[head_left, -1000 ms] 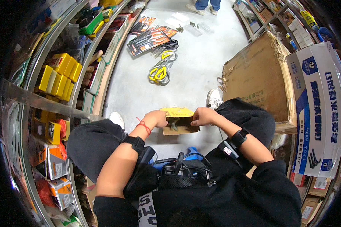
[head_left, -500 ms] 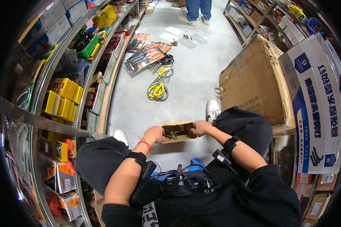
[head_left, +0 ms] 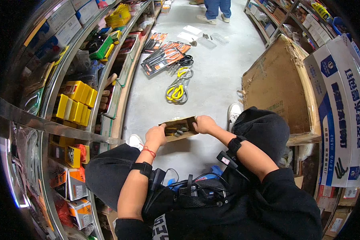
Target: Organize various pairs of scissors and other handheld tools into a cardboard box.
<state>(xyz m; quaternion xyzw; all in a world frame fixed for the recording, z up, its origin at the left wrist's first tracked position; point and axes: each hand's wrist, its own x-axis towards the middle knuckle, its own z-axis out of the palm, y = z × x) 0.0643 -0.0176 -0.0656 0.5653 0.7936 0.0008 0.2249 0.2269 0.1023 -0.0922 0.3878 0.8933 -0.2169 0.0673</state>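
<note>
Between my knees I hold a small open cardboard box [head_left: 184, 137] by its two ends. My left hand [head_left: 156, 135] is closed on the left end, and my right hand [head_left: 205, 124] grips the right end, which sits a little higher. Several small pieces [head_left: 176, 130], yellowish and grey, lie inside; their kind is too small to make out. On the floor ahead are yellow-handled scissors [head_left: 177, 91], black-handled scissors [head_left: 186, 61] and several carded pairs of scissors [head_left: 162, 61].
Packed shelves line the left, with yellow boxes [head_left: 77, 106]. A large worn carton [head_left: 276, 88] and a white-and-blue carton [head_left: 336, 112] stand right. Clear plastic pieces [head_left: 207, 43] and small dark items [head_left: 193, 42] lie farther ahead. Another person's legs [head_left: 218, 9] are beyond.
Both hands have shifted the box left and tilted it, right end higher. The pieces inside show more clearly. The whole view has swung slightly, moving the floor items rightward in the picture.
</note>
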